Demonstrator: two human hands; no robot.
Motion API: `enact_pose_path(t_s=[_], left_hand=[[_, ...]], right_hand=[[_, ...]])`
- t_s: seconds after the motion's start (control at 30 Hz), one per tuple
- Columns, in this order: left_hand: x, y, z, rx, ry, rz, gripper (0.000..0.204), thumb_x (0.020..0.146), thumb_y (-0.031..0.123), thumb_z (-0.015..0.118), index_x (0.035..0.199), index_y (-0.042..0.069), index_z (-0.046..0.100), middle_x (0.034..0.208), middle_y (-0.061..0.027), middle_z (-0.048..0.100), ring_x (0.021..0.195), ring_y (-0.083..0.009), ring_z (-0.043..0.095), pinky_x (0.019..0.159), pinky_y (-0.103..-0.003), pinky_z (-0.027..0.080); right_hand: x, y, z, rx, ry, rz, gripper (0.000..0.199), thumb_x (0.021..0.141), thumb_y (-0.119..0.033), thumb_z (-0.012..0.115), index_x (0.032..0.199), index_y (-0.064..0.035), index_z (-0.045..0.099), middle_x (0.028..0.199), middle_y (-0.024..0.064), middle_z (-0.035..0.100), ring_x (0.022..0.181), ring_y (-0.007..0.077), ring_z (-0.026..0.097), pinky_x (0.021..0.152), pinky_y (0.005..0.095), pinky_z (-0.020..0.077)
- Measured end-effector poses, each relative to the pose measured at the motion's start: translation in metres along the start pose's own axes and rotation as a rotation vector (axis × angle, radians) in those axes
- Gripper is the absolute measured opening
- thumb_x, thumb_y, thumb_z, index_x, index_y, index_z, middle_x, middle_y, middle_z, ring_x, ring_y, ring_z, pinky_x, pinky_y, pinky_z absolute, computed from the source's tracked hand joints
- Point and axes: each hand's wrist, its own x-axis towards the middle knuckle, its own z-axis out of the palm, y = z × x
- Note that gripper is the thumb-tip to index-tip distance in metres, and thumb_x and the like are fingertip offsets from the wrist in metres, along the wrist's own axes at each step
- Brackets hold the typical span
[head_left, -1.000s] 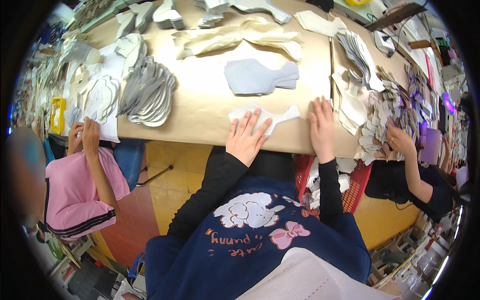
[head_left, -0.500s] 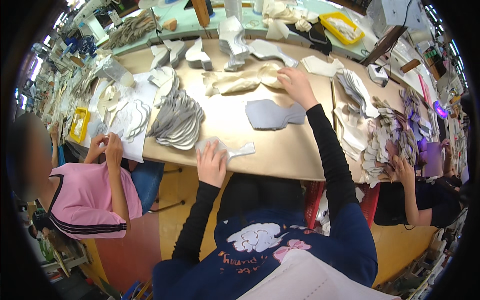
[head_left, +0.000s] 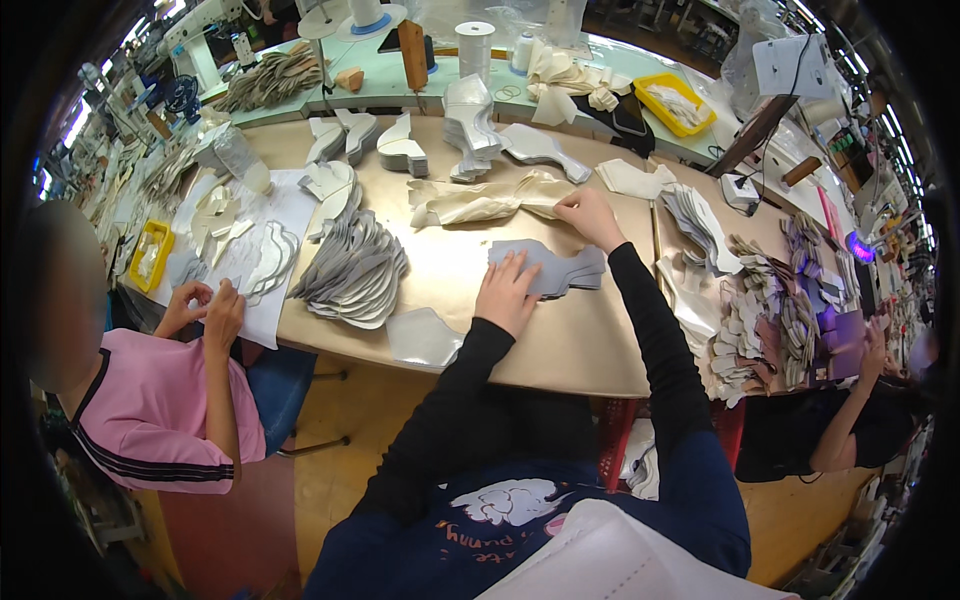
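My left hand (head_left: 508, 296) lies with its fingers stretched out on a small stack of grey cut pieces (head_left: 570, 270) at the middle of the table. Just beyond, my right hand (head_left: 592, 218) pinches the right end of a long, crumpled cream strip (head_left: 470, 202). The strip looks like backing paper or thin sheet; I cannot tell which. A pale, glossy cut piece (head_left: 420, 337) lies at the table's front edge, partly hidden by my left forearm. Left of the grey stack, a fanned pile of grey and white cut pieces (head_left: 352, 270) rests on the table.
Several stacks of cut pieces (head_left: 470, 130) line the table's far side. On the right lie white pieces (head_left: 700, 230) and a co-worker's heap of pieces (head_left: 745, 325). A person in pink (head_left: 170, 400) works at the left. A yellow tray (head_left: 675, 105) stands at the back right.
My left hand has left the pale piece and moved right onto the grey stack. My right hand now pinches the cream strip's end. The view has tilted up slightly.
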Motion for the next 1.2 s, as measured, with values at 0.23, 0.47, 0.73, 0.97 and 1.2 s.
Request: enact_pose_path(t_s=[0.23, 0.47, 0.73, 0.97, 1.2], left_hand=[[0.017, -0.018, -0.008, 0.004, -0.292, -0.005, 0.050, 0.088, 0.023, 0.074, 0.134, 0.008, 0.061, 0.154, -0.0202, 0.048, 0.144, -0.0381, 0.044, 0.117, -0.044, 0.039], [0.014, -0.005, -0.013, -0.118, -0.175, -0.073, 0.035, 0.093, 0.011, 0.067, 0.128, 0.006, 0.064, 0.135, -0.0189, 0.065, 0.126, -0.0355, 0.062, 0.103, -0.042, 0.053], [-0.075, 0.063, 0.002, -0.123, 0.150, 0.311, 0.034, 0.086, 0.002, 0.067, 0.120, 0.001, 0.069, 0.129, -0.0125, 0.070, 0.121, -0.0274, 0.067, 0.103, -0.042, 0.053], [-0.095, 0.071, 0.010, -0.371, -0.133, 0.181, 0.043, 0.091, 0.018, 0.074, 0.132, 0.006, 0.065, 0.142, -0.0144, 0.062, 0.134, -0.0297, 0.057, 0.110, -0.045, 0.046], [0.029, 0.069, 0.008, -0.600, 0.203, -0.117, 0.079, 0.084, 0.012, 0.077, 0.153, 0.011, 0.040, 0.148, -0.0226, 0.050, 0.132, -0.0386, 0.054, 0.103, -0.042, 0.049]], right_hand=[[0.005, 0.021, 0.006, 0.254, -0.027, 0.150, 0.028, 0.083, -0.023, 0.071, 0.093, 0.0023, 0.077, 0.077, 0.0173, 0.073, 0.069, 0.0218, 0.069, 0.069, 0.0345, 0.0531], [-0.002, 0.016, -0.005, 0.232, 0.197, 0.006, 0.028, 0.095, -0.023, 0.066, 0.103, 0.0030, 0.073, 0.081, 0.0144, 0.072, 0.074, 0.0174, 0.067, 0.072, 0.0330, 0.0514], [-0.052, 0.000, -0.079, 0.394, 0.628, -0.115, 0.028, 0.106, -0.025, 0.061, 0.111, 0.0018, 0.068, 0.096, -0.0002, 0.069, 0.086, 0.0075, 0.061, 0.078, 0.0235, 0.0481], [-0.117, 0.008, -0.087, 0.186, 0.340, -0.084, 0.014, 0.101, -0.009, 0.065, 0.109, 0.0000, 0.072, 0.093, 0.0056, 0.072, 0.080, 0.0082, 0.061, 0.073, 0.0236, 0.0474], [-0.132, 0.009, -0.063, 0.171, 0.216, -0.225, 0.015, 0.097, 0.001, 0.065, 0.110, -0.0006, 0.073, 0.106, 0.0106, 0.075, 0.094, 0.0197, 0.071, 0.085, 0.0290, 0.0545]])
